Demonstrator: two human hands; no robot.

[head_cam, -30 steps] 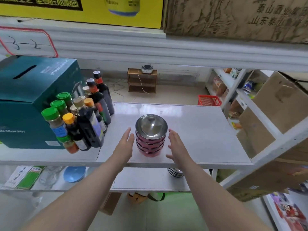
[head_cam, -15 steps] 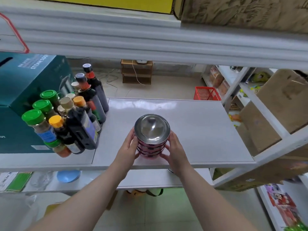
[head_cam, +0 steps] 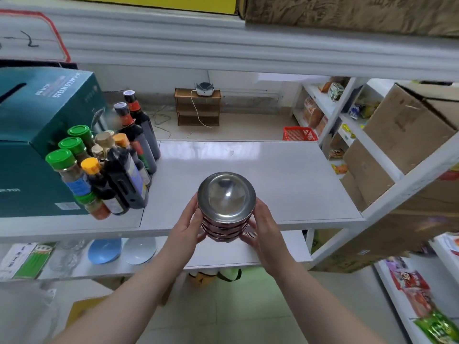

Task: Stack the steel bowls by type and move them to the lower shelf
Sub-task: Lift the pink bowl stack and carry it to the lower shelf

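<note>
A stack of several red-sided steel bowls (head_cam: 226,202) is held between both hands, lifted off the middle shelf (head_cam: 285,180) and hanging over its front edge. My left hand (head_cam: 185,225) presses on the stack's left side and my right hand (head_cam: 263,225) on its right side. The top bowl's shiny inside faces the camera. The lower shelf (head_cam: 223,252) shows just below the stack. A second pile of steel bowls (head_cam: 249,235) on that lower shelf peeks out beside my right hand, mostly hidden.
A cluster of sauce and spice bottles (head_cam: 111,167) and a teal box (head_cam: 37,135) fill the middle shelf's left part. A blue bowl (head_cam: 104,250) and a white bowl (head_cam: 140,249) lie on the lower shelf at left. Cardboard boxes (head_cam: 402,150) stand at right.
My hands closed in on the stack from both sides, gripped it, and drew it off the shelf toward me and slightly down. The camera view shifted a little.
</note>
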